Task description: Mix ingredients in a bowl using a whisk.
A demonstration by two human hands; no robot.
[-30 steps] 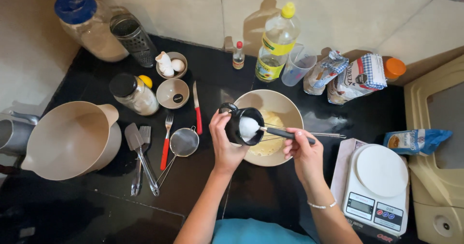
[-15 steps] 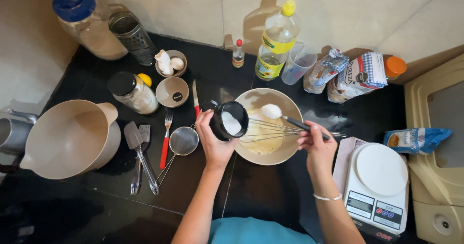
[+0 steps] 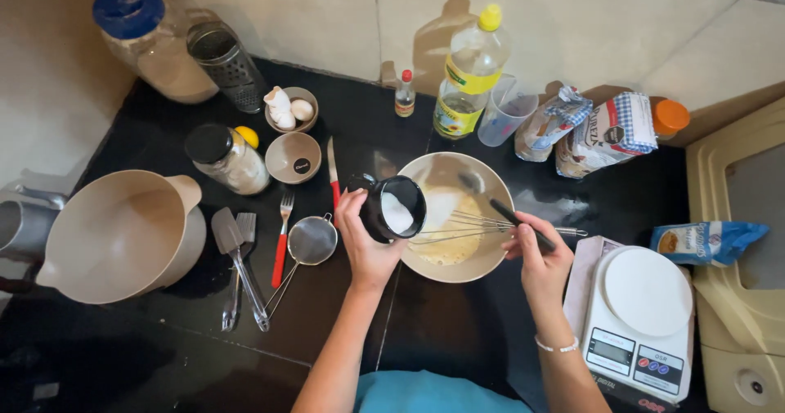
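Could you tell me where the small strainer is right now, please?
The small strainer lies on the black counter, just left of the left hand, beside the red-handled fork.

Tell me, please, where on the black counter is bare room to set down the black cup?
Free: the counter in front of the mixing bowl, between both forearms, and the near left corner below the spatulas. Crowded: the back row around the oil bottle and flour bags.

Spoon (image 3: 473,186) bowl blurring over the mixing bowl (image 3: 491,176). Left hand (image 3: 365,245) covering the black cup's (image 3: 392,208) handle side. Metal pot (image 3: 20,225) running off left edge.
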